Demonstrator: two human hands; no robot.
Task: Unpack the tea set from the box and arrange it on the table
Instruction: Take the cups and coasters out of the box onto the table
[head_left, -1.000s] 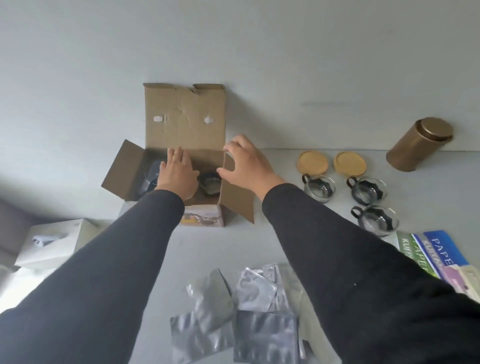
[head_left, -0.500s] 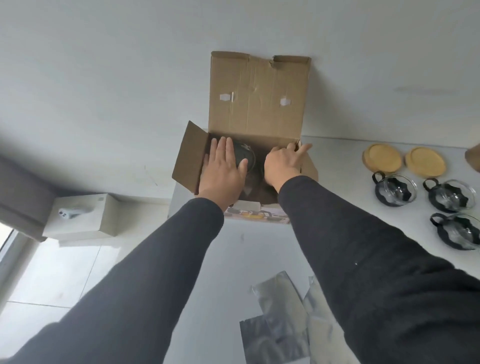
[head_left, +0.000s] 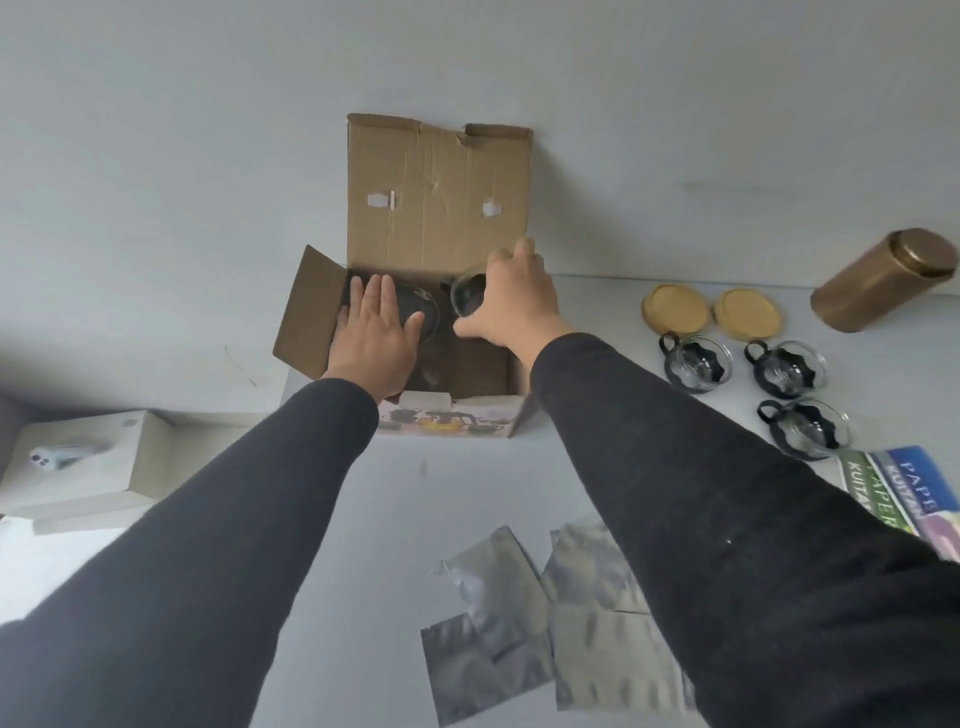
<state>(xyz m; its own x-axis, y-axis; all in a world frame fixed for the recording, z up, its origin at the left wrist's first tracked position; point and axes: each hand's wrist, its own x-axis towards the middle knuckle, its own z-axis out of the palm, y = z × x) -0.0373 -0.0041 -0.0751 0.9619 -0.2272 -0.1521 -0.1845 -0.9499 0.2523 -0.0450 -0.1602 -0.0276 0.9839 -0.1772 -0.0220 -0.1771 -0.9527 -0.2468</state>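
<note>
An open cardboard box (head_left: 439, 208) stands at the far side of the white table (head_left: 395, 499), its lid flap up against the wall. My left hand (head_left: 375, 332) lies flat, fingers apart, on a dark glass piece (head_left: 423, 312) inside the box. My right hand (head_left: 511, 306) grips a glass cup (head_left: 466, 293) at the box's right rim, lifted above the opening. Three glass cups with black handles (head_left: 698, 362) (head_left: 784, 366) (head_left: 802, 428) stand on the table to the right, behind them two round wooden lids (head_left: 675, 309) (head_left: 748, 314).
A gold tin canister (head_left: 883, 280) lies tilted at the far right by the wall. Coloured paper packets (head_left: 898, 493) lie at the right edge. Several silver foil bags (head_left: 545, 618) are scattered near me. A white box (head_left: 78, 467) sits low at the left, off the table.
My right hand went into the box, closed on a glass cup and raised it to the right rim. My left hand stayed flat inside the box. The camera view shifted.
</note>
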